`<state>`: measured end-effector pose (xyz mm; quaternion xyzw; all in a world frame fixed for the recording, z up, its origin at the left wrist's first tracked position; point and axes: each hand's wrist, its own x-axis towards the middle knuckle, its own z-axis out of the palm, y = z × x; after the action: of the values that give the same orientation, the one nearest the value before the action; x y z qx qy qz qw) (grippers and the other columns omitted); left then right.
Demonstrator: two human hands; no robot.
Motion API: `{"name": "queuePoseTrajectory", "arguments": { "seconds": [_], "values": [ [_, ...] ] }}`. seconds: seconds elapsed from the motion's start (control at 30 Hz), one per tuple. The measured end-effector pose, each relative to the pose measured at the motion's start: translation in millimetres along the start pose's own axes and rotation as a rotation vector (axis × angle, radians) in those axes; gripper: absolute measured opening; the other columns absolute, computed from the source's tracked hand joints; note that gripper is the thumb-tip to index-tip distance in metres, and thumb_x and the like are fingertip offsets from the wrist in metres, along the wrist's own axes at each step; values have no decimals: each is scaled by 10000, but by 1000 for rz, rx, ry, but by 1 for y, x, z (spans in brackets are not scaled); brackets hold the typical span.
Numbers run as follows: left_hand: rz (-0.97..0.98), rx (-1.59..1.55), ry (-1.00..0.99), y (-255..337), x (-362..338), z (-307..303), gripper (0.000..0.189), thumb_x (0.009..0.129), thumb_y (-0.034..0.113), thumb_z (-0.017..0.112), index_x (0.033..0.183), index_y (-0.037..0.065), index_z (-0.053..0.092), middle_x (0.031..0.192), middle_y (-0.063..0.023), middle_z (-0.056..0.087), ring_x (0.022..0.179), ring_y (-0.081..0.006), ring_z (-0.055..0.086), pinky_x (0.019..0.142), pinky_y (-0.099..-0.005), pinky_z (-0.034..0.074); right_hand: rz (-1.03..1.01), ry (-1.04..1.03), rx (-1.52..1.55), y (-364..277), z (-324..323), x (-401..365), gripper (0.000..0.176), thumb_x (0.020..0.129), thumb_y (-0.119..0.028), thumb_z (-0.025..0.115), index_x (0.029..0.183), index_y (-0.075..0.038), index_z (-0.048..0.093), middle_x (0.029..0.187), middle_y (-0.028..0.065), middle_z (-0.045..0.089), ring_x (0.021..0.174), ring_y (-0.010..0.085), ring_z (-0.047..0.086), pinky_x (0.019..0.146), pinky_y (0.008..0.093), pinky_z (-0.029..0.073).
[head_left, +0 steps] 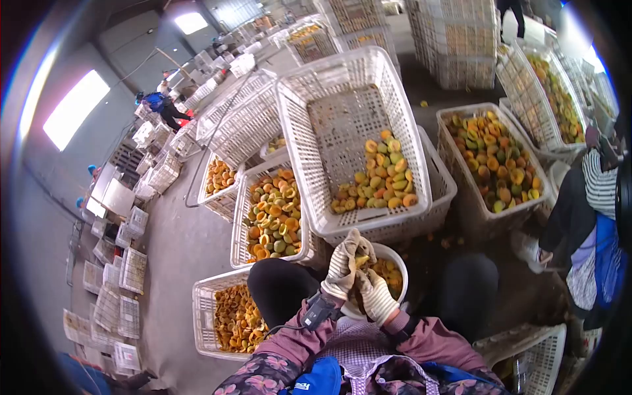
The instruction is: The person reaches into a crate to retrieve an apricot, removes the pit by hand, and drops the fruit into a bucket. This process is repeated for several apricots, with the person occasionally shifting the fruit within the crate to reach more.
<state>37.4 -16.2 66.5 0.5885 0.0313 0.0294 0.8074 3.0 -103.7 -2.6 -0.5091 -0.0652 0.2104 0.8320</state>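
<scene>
My left hand [343, 266], in a striped knit work glove, is closed on a yellowish piece of stone fruit [361, 261], an apricot or small peach. My right hand [376, 297], gloved alike, is closed close against it; what its fingers hold is hidden. Both hands are over a round white bucket [403, 276] between my knees, with fruit pieces [387, 273] in it. Just beyond stands a tilted white crate [421, 164], resting on another crate, with whole-looking yellow-green fruit [382, 178] gathered in its near right corner.
At my left are a crate of halved fruit [273, 217] and a crate of orange-brown scraps [238, 319]. Another fruit crate [490, 161] stands at right, near a seated person [586, 243]. Stacked crates [454, 43] rise behind. A white crate [526, 355] sits at lower right.
</scene>
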Motion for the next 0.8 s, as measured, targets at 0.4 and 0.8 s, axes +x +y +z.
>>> {"name": "queuePoseTrajectory", "arguments": {
  "seconds": [0.4, 0.8],
  "values": [
    [-113, -184, 169, -14, 0, -7, 293, 885, 180, 576, 1126, 30, 505, 930, -14, 565, 842, -86, 550, 727, -211, 461, -127, 33, -758, -11, -13, 6, 347, 875, -262, 474, 1074, 21, 503, 834, 258, 603, 789, 428, 578, 675, 434, 469],
    [-363, 58, -41, 6, 3, -14, 175, 859, 165, 587, 938, 9, 598, 746, 38, 544, 621, -31, 480, 573, -178, 408, 217, -85, -132, -7, -2, -10, 232, 931, -277, 482, 973, -60, 556, 819, 3, 572, 699, 100, 532, 575, 239, 439]
  ]
}}
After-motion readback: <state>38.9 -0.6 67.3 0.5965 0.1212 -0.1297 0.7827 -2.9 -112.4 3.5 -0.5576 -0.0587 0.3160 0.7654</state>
